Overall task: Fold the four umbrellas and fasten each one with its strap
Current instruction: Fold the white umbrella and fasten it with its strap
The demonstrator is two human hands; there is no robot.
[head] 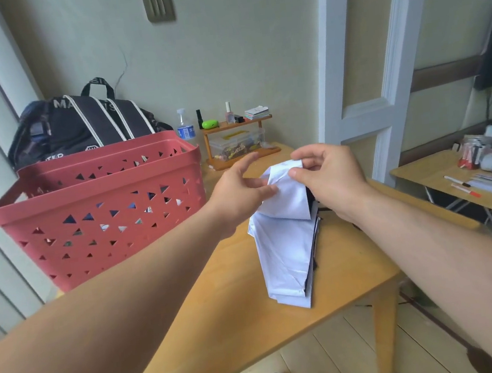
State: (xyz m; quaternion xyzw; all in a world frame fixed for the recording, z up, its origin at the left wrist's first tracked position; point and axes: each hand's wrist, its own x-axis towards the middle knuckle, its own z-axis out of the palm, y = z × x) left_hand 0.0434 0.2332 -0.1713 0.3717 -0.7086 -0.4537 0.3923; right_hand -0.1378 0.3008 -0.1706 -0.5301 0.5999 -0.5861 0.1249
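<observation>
wooden table bears pale umbrella, both hands pinching its folds, strap hidden.

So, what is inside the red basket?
Through the triangular holes of the red basket, only dark blue, white and greenish patches show. The wall hides the rest, so the contents cannot be identified.
</observation>
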